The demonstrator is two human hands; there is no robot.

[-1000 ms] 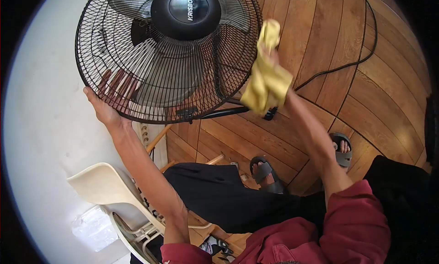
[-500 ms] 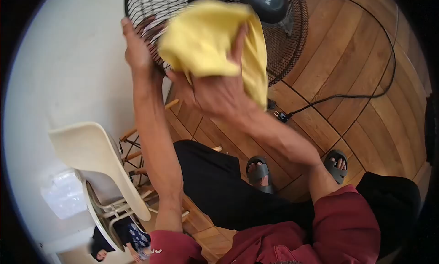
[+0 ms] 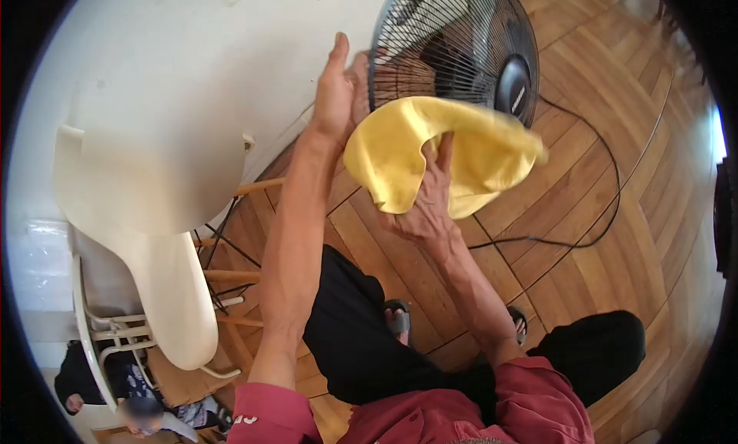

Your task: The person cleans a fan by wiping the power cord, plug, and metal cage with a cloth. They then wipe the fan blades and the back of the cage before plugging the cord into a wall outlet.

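Observation:
An electric fan [image 3: 516, 84] with a black wire guard fills the upper middle of the head view, tilted over the floor. My left hand [image 3: 338, 98] grips its guard at the left rim, thumb raised and fingers partly hidden at the wires. Below the guard, my right hand [image 3: 430, 209] is closed on a yellow cloth [image 3: 388, 148]. The cloth hangs spread over the fingers, its upper edge overlapping the lower part of the guard. Its right end is blurred by motion.
A black power cord [image 3: 607, 213] loops over the wooden floor [image 3: 615, 282] at right. Cream chairs [image 3: 181, 305] stand at left by the white wall [image 3: 192, 29], with wooden chair legs [image 3: 234, 276] beside my left arm. Another person [image 3: 84, 375] sits at the lower left.
The fan appears farther right in view, with its front badge lower. My right hand and the cloth have moved right and down from the guard's face. My left hand stays at the rim.

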